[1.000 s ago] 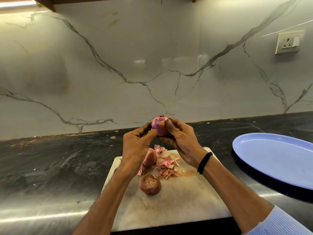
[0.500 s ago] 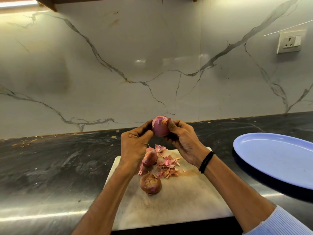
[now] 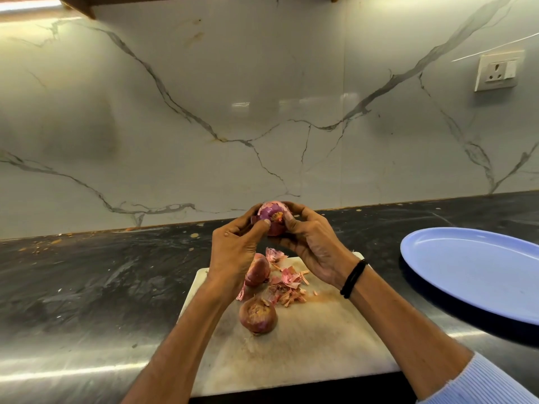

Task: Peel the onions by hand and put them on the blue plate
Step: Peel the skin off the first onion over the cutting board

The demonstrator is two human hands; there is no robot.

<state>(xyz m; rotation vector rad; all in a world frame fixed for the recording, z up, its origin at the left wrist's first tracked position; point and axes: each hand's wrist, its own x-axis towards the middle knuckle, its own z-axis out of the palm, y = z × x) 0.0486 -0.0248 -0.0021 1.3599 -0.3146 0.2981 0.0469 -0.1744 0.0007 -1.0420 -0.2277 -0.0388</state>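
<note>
One onion [image 3: 269, 212], half hidden between left hand [image 3: 233, 252] and right hand [image 3: 315, 247]

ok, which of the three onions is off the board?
The partly peeled onion gripped between left hand and right hand; the far onion and near onion lie on the cutting board.

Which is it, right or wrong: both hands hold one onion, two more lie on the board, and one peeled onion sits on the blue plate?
Wrong: the head view shows the blue plate bare. The left hand and right hand do hold one onion, and two other onions lie on the board.
</note>
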